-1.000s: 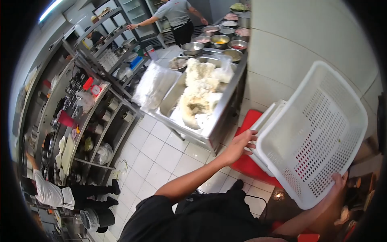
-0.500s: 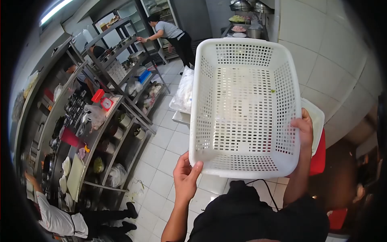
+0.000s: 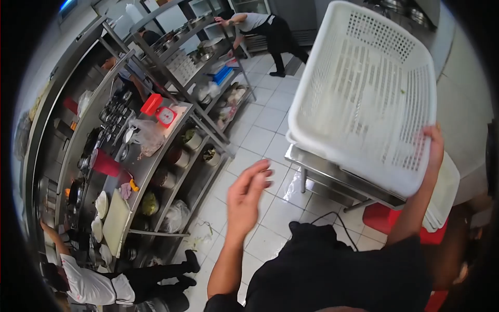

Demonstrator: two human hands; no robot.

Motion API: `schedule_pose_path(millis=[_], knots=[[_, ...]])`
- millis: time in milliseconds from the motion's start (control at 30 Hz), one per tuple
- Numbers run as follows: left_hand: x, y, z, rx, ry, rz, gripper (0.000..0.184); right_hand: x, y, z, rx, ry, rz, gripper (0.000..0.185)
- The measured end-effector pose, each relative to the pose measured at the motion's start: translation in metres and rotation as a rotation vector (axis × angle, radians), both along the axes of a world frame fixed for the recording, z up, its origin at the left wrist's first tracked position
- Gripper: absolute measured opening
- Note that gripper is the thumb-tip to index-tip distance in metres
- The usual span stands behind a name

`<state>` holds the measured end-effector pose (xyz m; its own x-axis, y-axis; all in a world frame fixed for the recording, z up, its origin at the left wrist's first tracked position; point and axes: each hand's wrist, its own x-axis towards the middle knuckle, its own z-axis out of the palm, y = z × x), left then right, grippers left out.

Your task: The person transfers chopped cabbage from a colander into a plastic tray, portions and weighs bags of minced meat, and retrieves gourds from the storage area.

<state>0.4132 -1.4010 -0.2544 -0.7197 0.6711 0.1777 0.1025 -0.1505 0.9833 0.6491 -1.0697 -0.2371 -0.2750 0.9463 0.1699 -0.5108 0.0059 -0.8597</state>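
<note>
Right-hand fingers [image 3: 432,133]: gripping side rim of white perforated plastic basket [image 3: 364,104], up and left of them. Left-hand fingers [image 3: 254,174]: loosely curled, apart from basket, over white tiled floor [image 3: 252,138]. Between both, under basket: stainless-steel table [image 3: 345,171], can't tell if touching. Left of left-hand fingers: steel shelving [image 3: 210,131], red dial scale [image 3: 166,117].

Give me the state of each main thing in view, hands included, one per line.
White basket: tilted, a small green scrap inside
Right hand: closed on the basket's side
Left hand: raised, apart from the basket, fingers bent
Steel table: standing, partly hidden by the basket
White trays: stacked
Red scale: standing on the counter
Clear plastic bag: crumpled, on the counter
Tiled floor: littered with scraps
</note>
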Motion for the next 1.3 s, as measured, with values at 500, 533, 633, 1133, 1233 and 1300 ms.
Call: schedule_pose_path(millis=[500, 533, 633, 1133, 1233, 1300], knots=[[-0.284, -0.097, -0.103, -0.252, -0.231, 0.404, 0.02, -0.184, 0.016, 0.035, 0.013, -0.074, -0.255, 0.009], [-0.306, -0.089, -0.105, -0.277, -0.232, 0.325, 0.02, -0.176, 0.006, 0.04, -0.019, -0.14, -0.271, 0.008], [-0.36, -0.032, -0.106, -0.303, -0.187, 0.108, 0.021, -0.174, -0.032, 0.051, -0.054, -0.242, -0.373, 0.007], [-0.445, 0.182, -0.104, -0.334, -0.074, -0.604, 0.026, -0.207, -0.073, 0.039, 0.131, -0.274, -0.798, 0.007], [-0.463, 0.208, -0.109, -0.359, -0.115, -0.614, 0.025, -0.215, -0.071, 0.04, 0.135, -0.283, -0.785, 0.004], [-0.469, 0.216, -0.114, -0.385, -0.132, -0.647, 0.024, -0.221, -0.096, 0.042, 0.126, -0.269, -0.832, 0.004]])
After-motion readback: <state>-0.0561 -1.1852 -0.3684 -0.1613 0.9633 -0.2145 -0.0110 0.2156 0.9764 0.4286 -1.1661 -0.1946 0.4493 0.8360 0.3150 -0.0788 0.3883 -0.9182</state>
